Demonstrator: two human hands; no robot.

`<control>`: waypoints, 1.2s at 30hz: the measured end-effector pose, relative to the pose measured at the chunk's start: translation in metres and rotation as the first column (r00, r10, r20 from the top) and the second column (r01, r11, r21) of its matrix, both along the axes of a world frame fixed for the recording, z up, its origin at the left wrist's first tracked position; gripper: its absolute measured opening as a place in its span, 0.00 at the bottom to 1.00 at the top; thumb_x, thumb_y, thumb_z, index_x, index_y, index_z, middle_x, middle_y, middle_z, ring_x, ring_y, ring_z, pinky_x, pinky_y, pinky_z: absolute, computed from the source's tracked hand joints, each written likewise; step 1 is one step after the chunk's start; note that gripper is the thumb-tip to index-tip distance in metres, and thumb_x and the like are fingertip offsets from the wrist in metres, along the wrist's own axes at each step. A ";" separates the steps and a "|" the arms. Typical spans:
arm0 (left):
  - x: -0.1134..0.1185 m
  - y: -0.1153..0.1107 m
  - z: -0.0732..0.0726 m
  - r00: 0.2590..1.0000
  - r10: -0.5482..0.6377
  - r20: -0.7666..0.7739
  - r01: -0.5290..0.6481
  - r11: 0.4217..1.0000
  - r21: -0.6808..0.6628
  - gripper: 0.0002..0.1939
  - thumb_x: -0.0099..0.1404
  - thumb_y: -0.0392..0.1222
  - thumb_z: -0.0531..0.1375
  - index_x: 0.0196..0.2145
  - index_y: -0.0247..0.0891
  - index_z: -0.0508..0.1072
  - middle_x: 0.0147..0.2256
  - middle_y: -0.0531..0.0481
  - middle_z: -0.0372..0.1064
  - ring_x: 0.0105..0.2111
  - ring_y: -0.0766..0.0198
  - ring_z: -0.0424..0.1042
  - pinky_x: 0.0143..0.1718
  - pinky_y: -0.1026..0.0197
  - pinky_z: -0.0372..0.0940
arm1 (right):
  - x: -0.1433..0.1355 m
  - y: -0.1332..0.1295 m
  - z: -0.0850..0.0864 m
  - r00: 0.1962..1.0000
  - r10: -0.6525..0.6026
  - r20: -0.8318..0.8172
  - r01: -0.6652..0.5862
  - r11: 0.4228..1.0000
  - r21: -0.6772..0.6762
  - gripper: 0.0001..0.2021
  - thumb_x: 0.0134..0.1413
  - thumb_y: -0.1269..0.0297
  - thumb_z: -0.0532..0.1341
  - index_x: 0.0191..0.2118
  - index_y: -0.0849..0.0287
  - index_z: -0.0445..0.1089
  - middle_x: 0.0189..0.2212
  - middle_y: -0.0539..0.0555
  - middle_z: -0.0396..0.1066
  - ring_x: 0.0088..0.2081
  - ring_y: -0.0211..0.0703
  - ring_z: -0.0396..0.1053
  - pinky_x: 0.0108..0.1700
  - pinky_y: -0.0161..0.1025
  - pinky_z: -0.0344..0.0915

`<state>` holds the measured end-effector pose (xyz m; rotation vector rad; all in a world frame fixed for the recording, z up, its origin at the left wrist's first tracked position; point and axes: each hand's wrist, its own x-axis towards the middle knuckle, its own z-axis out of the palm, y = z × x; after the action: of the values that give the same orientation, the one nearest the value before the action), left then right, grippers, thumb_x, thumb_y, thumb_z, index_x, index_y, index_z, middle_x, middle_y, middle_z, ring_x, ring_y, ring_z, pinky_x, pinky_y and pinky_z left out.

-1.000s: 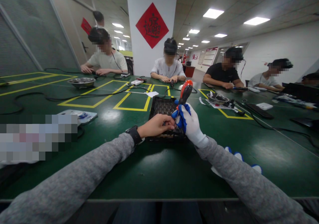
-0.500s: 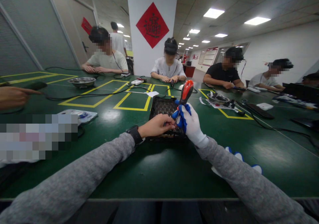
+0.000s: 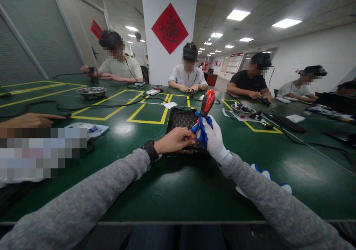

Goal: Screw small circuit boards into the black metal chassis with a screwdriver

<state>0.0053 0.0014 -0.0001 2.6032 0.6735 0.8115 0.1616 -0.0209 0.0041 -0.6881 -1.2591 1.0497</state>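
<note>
My right hand (image 3: 213, 137), in a white glove with blue-coated fingers, grips a screwdriver (image 3: 207, 102) with a red and black handle. The screwdriver leans, handle up, with its shaft pointing down between my hands. My bare left hand (image 3: 175, 139) has its thumb and fingers pinched together by the lower end of the shaft. What is between those fingertips is hidden. Under both hands lies a black plastic case or tray (image 3: 182, 117) with a patterned inside, flat on the green table (image 3: 158, 190).
A spare white and blue glove (image 3: 266, 175) lies beneath my right forearm. Metal bowls stand at left (image 3: 91, 91) and right (image 3: 244, 110). Black cables (image 3: 119, 104) cross the table. A co-worker's hand (image 3: 30, 120) reaches in from the left; other people sit opposite.
My hands and the screwdriver stay almost in place. At the left, the co-worker's hand has lowered, and the dark tool by it is gone from there. A person opposite has raised a hand.
</note>
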 end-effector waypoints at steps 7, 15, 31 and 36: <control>0.001 0.000 -0.001 1.000 0.001 0.027 0.000 1.000 -0.026 0.08 0.61 0.42 0.57 0.31 0.34 0.72 0.29 0.51 0.72 0.31 0.68 0.68 0.35 0.66 0.59 | 0.000 0.000 0.000 1.000 -0.008 0.006 0.008 1.000 0.013 0.18 0.52 0.51 0.57 0.44 0.56 0.63 0.21 0.44 0.65 0.17 0.28 0.59 0.18 0.27 0.57; 0.002 -0.001 0.000 0.999 0.030 0.041 -0.027 0.998 -0.061 0.10 0.59 0.45 0.59 0.31 0.34 0.72 0.29 0.51 0.72 0.29 0.68 0.68 0.32 0.67 0.59 | 0.000 -0.002 0.001 1.000 0.014 0.002 -0.014 1.000 0.007 0.18 0.51 0.51 0.58 0.45 0.56 0.63 0.21 0.44 0.65 0.17 0.28 0.58 0.18 0.27 0.57; 0.000 0.000 -0.002 0.998 0.016 0.053 -0.014 0.999 -0.037 0.12 0.59 0.47 0.58 0.31 0.34 0.72 0.29 0.51 0.71 0.29 0.68 0.67 0.32 0.66 0.58 | -0.001 -0.001 0.000 0.998 0.034 -0.052 -0.034 0.999 0.004 0.16 0.51 0.53 0.58 0.44 0.55 0.63 0.21 0.44 0.65 0.17 0.28 0.59 0.18 0.27 0.56; 0.000 -0.001 -0.001 0.999 -0.014 0.036 0.015 1.000 -0.025 0.09 0.61 0.42 0.57 0.32 0.34 0.73 0.31 0.49 0.72 0.31 0.68 0.68 0.35 0.66 0.59 | -0.001 -0.002 0.003 1.000 0.016 -0.024 -0.016 1.000 -0.018 0.17 0.51 0.52 0.57 0.44 0.56 0.63 0.21 0.44 0.65 0.16 0.28 0.59 0.18 0.27 0.57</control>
<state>0.0053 0.0006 -0.0009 2.5620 0.6501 0.8384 0.1608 -0.0225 0.0071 -0.6785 -1.2374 1.0810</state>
